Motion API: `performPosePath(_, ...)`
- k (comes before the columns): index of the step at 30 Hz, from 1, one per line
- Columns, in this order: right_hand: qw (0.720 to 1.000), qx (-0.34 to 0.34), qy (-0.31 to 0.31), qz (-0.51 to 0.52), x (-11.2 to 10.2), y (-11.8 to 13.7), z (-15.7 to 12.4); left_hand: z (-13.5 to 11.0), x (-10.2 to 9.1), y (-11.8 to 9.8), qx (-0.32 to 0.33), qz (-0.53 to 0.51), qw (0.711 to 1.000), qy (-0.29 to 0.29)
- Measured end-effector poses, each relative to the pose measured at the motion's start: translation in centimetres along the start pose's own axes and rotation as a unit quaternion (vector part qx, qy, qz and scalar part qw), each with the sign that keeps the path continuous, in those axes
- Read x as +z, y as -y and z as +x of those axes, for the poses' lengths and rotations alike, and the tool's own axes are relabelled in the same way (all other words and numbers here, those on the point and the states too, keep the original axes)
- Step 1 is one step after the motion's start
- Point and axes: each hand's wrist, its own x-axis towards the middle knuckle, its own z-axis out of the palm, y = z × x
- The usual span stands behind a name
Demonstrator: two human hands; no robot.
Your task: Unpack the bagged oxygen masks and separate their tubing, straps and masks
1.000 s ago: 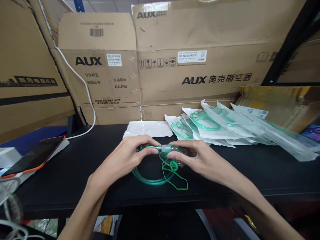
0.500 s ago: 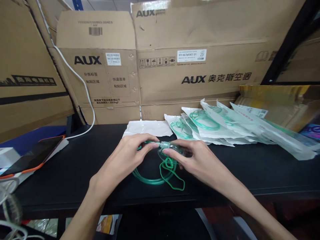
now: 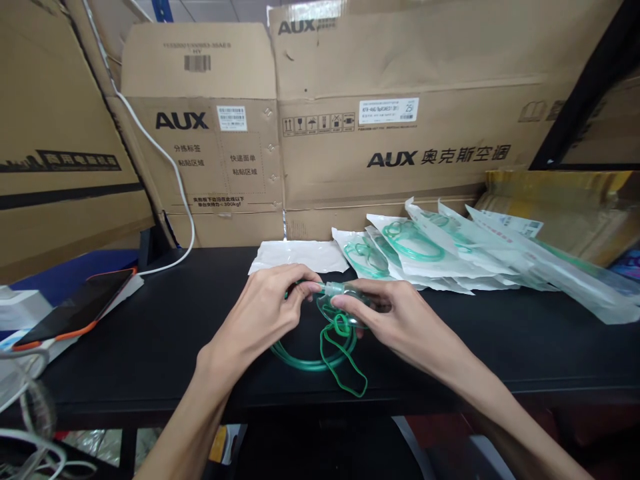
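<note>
My right hand [image 3: 387,305] is closed around a clear oxygen mask [image 3: 327,308], thumb on its near side; part of the mask is hidden by the fingers. At the mask's narrow end, a pale connector [image 3: 334,288] points left. My left hand [image 3: 285,293] pinches the green tubing at that connector. The coiled green tubing [image 3: 305,365] hangs or lies below both hands on the black table, its upper part covered by my left hand. A thin green elastic strap [image 3: 356,383] loops down from the mask.
Several sealed white pouches [image 3: 415,247] with green tubing are heaped at the right back. Another white pouch [image 3: 300,256] lies flat behind my hands. A phone with an orange edge [image 3: 80,310] and white cables [image 3: 183,200] are at the left. Cardboard boxes [image 3: 320,167] wall the back of the black table [image 3: 500,347].
The view has shifted slightly. The strap hangs a little lower and my left wrist has turned a bit; both hands keep their hold at the connector and mask.
</note>
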Motion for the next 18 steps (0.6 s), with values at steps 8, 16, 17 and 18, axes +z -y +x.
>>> performPosePath(8,0.986,-0.119,-0.095,-0.072,1.2,-0.6,-0.2,0.0,-0.4,-0.1,-0.036,0.012,0.999,0.018)
performPosePath(16,0.96,-0.21,-0.121,-0.143,2.3,-1.4,-0.4,0.0,-0.5,0.0,-0.054,0.033,0.997,0.041)
performPosePath(17,0.959,-0.211,-0.106,-0.159,2.4,-1.3,-0.4,0.0,-0.4,0.0,-0.053,0.039,0.997,0.044)
performPosePath(18,0.959,-0.207,-0.086,-0.174,2.6,-1.3,-0.4,0.0,-0.4,0.0,-0.051,0.045,0.997,0.046)
